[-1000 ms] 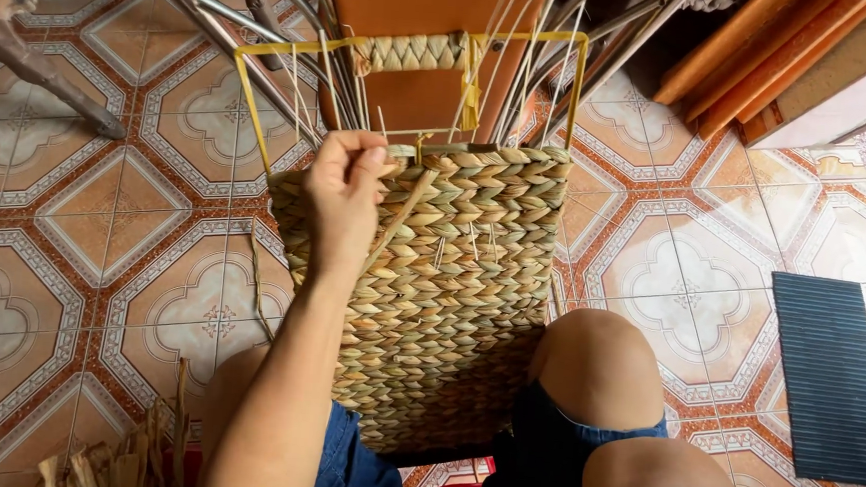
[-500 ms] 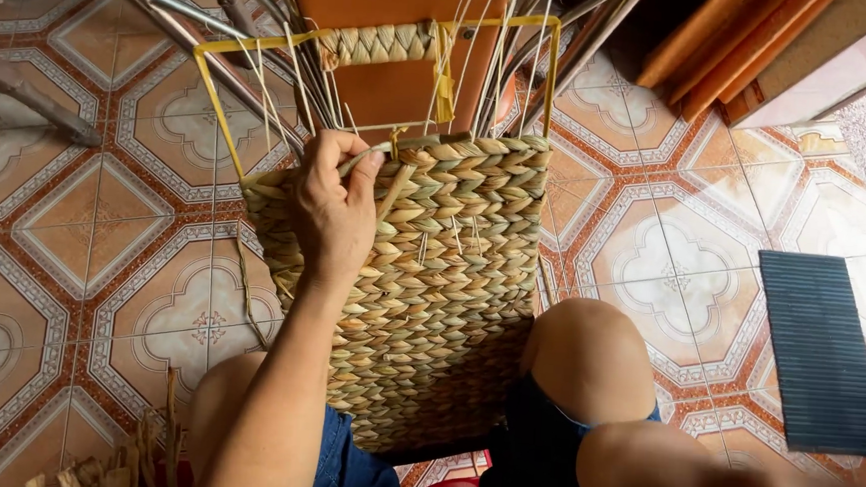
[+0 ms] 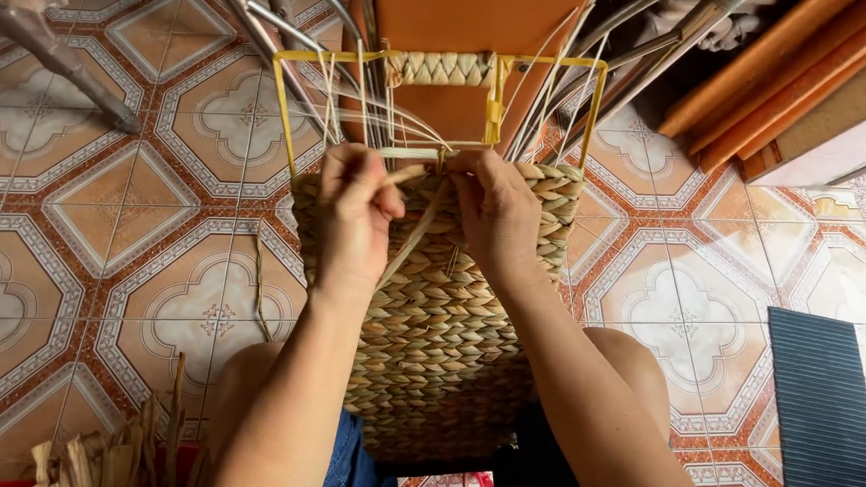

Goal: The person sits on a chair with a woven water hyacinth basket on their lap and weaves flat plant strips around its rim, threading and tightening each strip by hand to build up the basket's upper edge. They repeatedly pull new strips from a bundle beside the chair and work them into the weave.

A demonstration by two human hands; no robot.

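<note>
Both hands work the woven basket point(image 3: 449, 315): left hand point(image 3: 354, 219) pinches a pale, pliant, light strand point(image 3: 413, 234); right hand point(image 3: 500, 218) presses closed on the stiff top row

Both forearms are bare to the elbows, with no sleeves, watch, rings or bracelets showing. The left hand point(image 3: 354, 219) and right hand point(image 3: 500, 218) wear no gloves. Blue shorts point(image 3: 354, 464) cover the upper legs, darker on the right side. Both knees are bare.
</note>
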